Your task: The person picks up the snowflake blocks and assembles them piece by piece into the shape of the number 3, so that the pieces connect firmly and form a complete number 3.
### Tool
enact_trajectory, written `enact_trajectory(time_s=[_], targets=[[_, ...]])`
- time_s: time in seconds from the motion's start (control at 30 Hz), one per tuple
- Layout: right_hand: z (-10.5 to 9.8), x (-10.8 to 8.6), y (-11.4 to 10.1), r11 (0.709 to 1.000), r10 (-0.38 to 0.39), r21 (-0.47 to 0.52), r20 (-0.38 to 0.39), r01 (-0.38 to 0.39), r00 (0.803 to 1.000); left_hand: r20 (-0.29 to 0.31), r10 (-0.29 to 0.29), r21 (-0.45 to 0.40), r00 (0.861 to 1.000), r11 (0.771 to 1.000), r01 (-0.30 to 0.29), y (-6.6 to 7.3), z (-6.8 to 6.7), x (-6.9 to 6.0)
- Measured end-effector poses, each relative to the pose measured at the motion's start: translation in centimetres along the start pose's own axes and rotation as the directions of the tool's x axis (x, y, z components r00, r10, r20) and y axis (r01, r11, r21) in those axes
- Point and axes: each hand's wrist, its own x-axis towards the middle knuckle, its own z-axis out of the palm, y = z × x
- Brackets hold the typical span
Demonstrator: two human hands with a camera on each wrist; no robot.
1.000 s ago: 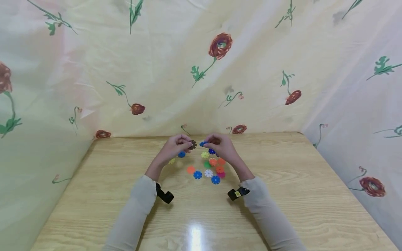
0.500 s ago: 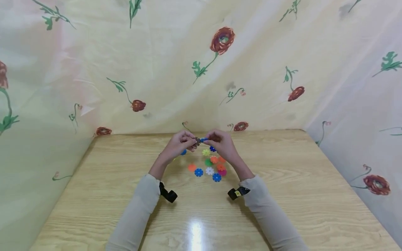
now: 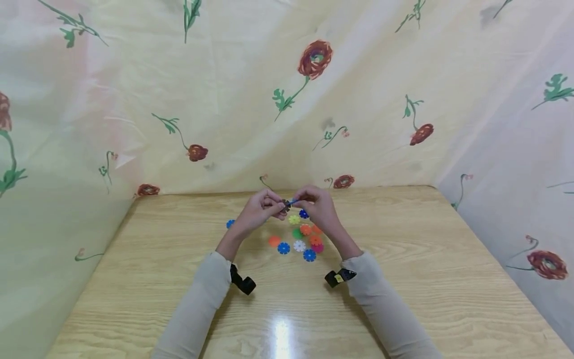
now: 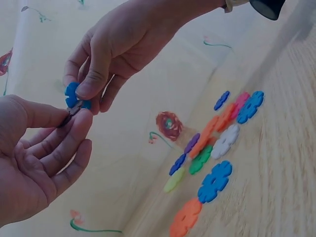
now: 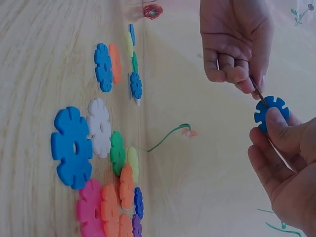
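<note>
**Two notched discs, edge to edge, in mid-air**

Held above the table between the two hands: a dark brown snowflake disc (image 3: 287,205) and a held blue snowflake disc (image 5: 261,118). Pinched at the brown one by thumb and fingertips of the left hand (image 3: 261,208), with remaining fingers loosely bent; pinched at the blue one likewise by the right hand (image 3: 316,207).

Key relation: rims meeting, planes crossed at roughly a right angle, brown edge-on and blue nearly face-on in the right wrist view. Brown just right of the left fingertips, blue just left of the right ones, so neither hand clearly nearer to the meeting point. Round outlines, hence no long axis. Apparently notch to notch; impossible to tell how deeply engaged.

Below, loose on the wood-grain table (image 3: 179,299): a white disc (image 3: 299,246), a green disc (image 3: 297,233), a pale yellow disc (image 3: 294,219), a pink disc (image 3: 319,248), plus orange and blue ones, some overlapping. Behind, a floral cloth (image 3: 242,99). Nowhere any readable brand, label or writing.
</note>
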Motion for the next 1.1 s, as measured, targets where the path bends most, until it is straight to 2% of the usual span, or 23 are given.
enact_trajectory(time_s=[0.2,0.4,0.53,0.87,1.1], targets=[[0.1,0.1,-0.1,1.0,-0.022,-0.014,-0.036,0.021,0.999,-0.018,0.036,0.002,0.999,0.999,-0.036,0.0,0.3,-0.1],[0.1,0.0,-0.2,0.999,-0.025,-0.022,-0.068,0.024,0.997,-0.071,0.041,-0.044,0.997,0.998,-0.044,0.1,0.8,0.1],[0.0,0.0,-0.4,1.0,-0.023,-0.014,-0.069,0.023,0.997,-0.09,0.052,-0.031,0.995,0.998,-0.055,0.2,0.8,0.1],[-0.8,0.2,-0.4,1.0,-0.012,0.026,0.036,0.011,0.999,0.004,0.027,-0.009,1.0,1.0,-0.027,0.7,-1.0,-0.2],[-0.8,0.1,-0.6,1.0,-0.002,0.001,0.114,0.002,0.993,0.005,-0.025,-0.005,1.0,1.0,0.025,0.6,-1.4,-0.4]])
